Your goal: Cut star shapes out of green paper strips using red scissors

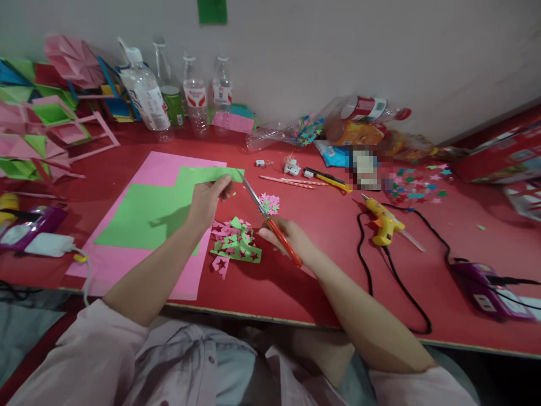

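My left hand pinches a strip of green paper near its right end, above the larger sheets. In my right hand is a pair of scissors with orange-red handles, its blades pointing up and left to the strip's right end. Whether the blades are parted is hard to tell. Under the strip lie a green sheet and a pink sheet. Between my hands sits a pile of pink and green paper scraps with star-shaped holes. Small cut stars lie behind the scissors.
Along the wall stand several plastic bottles, with more bottles lying at right. Folded paper shapes fill the far left. A yellow glue gun with a black cord rests on the right. Purple power strips sit at both sides.
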{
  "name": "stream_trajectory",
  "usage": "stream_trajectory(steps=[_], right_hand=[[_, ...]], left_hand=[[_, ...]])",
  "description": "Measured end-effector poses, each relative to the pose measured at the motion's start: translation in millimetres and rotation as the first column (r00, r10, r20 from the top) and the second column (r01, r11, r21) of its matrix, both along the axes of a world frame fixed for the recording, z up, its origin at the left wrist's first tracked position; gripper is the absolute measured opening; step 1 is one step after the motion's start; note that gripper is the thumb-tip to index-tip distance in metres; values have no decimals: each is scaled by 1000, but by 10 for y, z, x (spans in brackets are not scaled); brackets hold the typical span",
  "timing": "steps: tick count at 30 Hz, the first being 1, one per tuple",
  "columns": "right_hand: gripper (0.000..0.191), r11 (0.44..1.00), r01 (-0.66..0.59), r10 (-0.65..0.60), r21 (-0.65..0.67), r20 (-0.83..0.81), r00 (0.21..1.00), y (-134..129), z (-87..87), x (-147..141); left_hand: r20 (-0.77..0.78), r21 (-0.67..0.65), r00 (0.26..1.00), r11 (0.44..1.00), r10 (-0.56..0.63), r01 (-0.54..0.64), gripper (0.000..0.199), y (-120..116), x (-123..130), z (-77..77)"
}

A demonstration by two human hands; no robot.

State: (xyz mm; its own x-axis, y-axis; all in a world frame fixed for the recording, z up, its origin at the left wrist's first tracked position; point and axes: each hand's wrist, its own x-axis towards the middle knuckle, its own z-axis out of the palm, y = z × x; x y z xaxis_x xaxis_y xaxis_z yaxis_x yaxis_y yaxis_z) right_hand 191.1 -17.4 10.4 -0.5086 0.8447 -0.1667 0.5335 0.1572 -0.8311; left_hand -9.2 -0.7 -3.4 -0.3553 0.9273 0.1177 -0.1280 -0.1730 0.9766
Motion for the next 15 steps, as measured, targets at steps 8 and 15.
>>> stream_trajectory(steps=[8,15], right_hand=[[44,999,-9,8,-38,-13,1000,15,7,15],[47,999,-28,29,-35,34,999,-20,-6,-5]], left_hand=[[24,-153,1000,988,7,-4,25,-46,12,-10],[93,-91,995,995,43,-34,23,-29,33,5]])
